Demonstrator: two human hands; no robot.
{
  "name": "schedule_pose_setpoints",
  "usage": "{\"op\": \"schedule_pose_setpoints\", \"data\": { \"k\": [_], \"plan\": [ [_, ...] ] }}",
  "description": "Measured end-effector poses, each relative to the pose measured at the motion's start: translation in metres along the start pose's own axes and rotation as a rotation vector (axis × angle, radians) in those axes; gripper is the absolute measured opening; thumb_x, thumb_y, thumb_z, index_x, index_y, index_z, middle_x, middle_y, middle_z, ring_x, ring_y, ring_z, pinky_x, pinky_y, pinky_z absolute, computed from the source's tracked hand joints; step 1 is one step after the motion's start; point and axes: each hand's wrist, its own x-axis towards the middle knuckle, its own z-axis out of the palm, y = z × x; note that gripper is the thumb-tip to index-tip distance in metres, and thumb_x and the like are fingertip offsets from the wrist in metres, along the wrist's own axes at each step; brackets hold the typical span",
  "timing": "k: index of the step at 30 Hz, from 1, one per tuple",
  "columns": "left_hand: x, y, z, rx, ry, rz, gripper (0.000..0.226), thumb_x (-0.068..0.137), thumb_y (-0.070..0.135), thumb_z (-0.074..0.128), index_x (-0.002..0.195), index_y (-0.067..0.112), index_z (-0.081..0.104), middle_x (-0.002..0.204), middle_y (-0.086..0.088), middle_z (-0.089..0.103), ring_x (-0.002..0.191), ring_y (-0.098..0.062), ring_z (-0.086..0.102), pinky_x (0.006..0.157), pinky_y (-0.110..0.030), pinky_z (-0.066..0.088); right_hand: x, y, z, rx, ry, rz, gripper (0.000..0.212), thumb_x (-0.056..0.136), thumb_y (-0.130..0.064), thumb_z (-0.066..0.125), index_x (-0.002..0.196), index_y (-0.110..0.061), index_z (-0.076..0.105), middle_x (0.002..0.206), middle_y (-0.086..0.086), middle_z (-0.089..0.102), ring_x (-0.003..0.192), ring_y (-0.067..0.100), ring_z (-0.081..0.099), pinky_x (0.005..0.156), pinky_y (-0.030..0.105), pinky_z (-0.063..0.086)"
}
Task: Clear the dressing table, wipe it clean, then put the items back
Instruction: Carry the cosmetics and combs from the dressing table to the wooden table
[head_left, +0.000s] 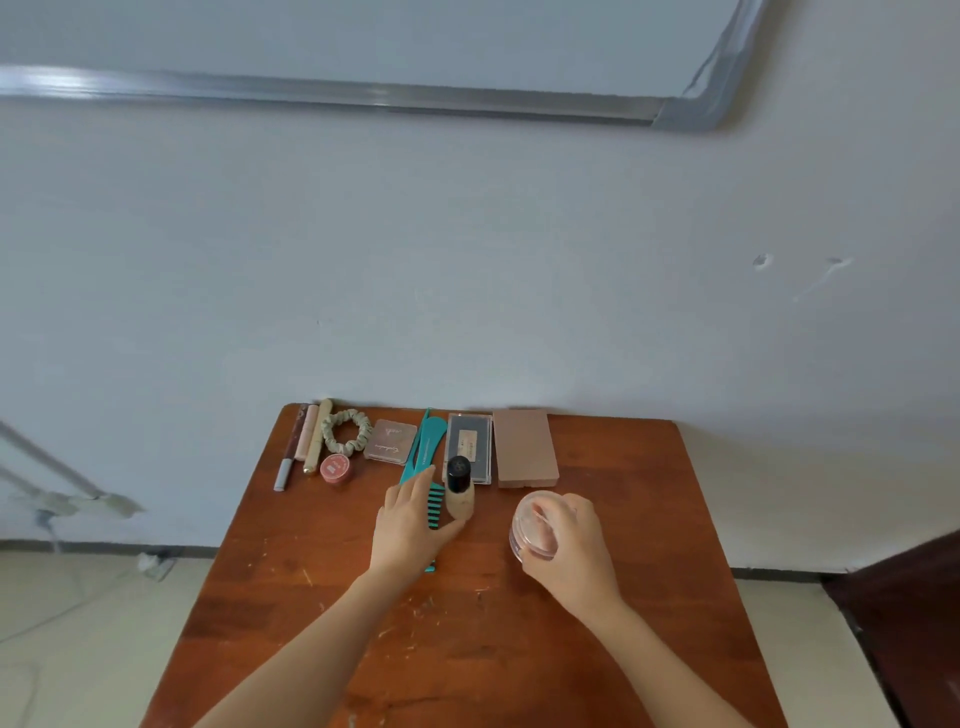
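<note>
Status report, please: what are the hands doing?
Right hand grips clear jar. Left hand at foundation bottle, grip unclear, over teal comb. Table not yet cleared.

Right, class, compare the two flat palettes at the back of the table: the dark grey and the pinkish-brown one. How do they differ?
The dark grey palette carries a label in its middle; the pinkish-brown palette is plain. The grey one looks narrower than the brown one. A black-capped bottle hides the grey one's near end; the brown one shows whole. Both are rectangular and lie flat, side by side.
</note>
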Motion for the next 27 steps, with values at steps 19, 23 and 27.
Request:
{"op": "schedule_pose_setpoints", "data": {
  "k": [19,23,27],
  "plan": [
    [-0.066,-0.085,-0.026,0.328,-0.132,-0.077,0.053,0.094,0.049,0.032,0.142,0.029,0.025,0.154,0.006,0.014,0.142,-0.018,0.007,0.116,-0.038,0.011,0.013,-0.021,0.023,-0.098,0.092,0.024,0.057,0.068,-0.024,0.079,0.119,-0.016,0.056,0.133,0.018,0.044,0.120,0.033,0.042,0.094,0.043,0.043],
    [-0.059,-0.081,-0.030,0.287,-0.119,0.048,0.049,0.094,0.045,0.034,0.140,0.030,0.028,0.151,0.006,0.021,0.141,-0.017,0.013,0.115,-0.037,0.016,-0.018,-0.025,0.007,-0.138,0.180,0.126,0.053,0.073,-0.025,0.075,0.120,-0.011,0.055,0.139,0.021,0.037,0.127,0.034,0.036,0.100,0.044,0.035],
    [-0.047,-0.059,-0.035,0.255,-0.128,0.318,0.047,0.095,0.041,0.038,0.139,0.028,0.030,0.149,0.004,0.025,0.139,-0.016,0.016,0.114,-0.032,0.020,-0.070,-0.030,-0.004,-0.150,0.305,0.304,0.051,0.081,-0.033,0.066,0.127,-0.019,0.049,0.144,0.011,0.029,0.133,0.023,0.027,0.107,0.037,0.031]
  ]
}}
